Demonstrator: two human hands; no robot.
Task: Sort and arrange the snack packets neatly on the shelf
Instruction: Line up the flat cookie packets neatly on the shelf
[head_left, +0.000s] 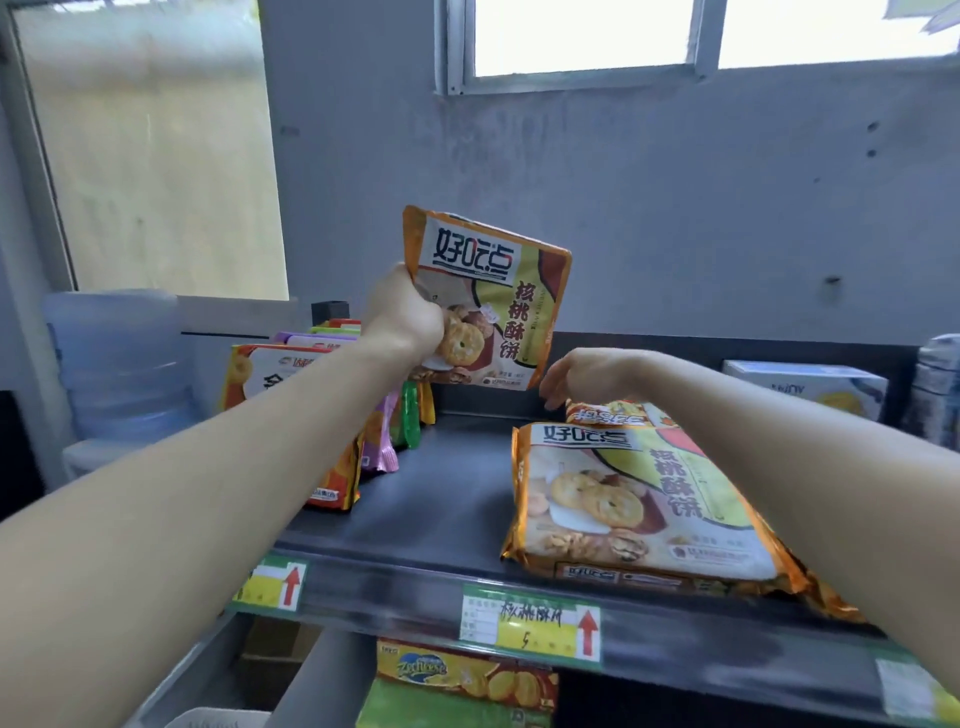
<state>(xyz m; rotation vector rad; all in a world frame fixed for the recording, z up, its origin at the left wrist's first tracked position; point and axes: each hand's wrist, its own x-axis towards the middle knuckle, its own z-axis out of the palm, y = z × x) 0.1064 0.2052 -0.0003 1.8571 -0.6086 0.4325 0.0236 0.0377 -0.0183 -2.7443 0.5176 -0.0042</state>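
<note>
Head camera shows me the left hand (402, 312) up in the air with one walnut cookie packet (498, 291). Its fingers (431, 322) are curled tight round the packet's lower left side. The packet stands tall above the shelf (447, 499) and does not touch it.

The right hand (587, 374) is low, just behind the flat pile (639, 499) of the same cookie packets on the right part of the shelf. Its fingers (553, 392) are loose and a bit bent, and they hold nothing. I cannot tell if they touch the back packet. On the left of the shelf a row of standing packets (337, 343) leans together. The row and the pile are well apart.

I think the step now is picking where the held packet goes. It has the same picture as the pile, so next I would bring it down by that pile. That needs a slow move, a flat packet, and edges lined up with the front lip, above the price tag (530, 621).
</note>
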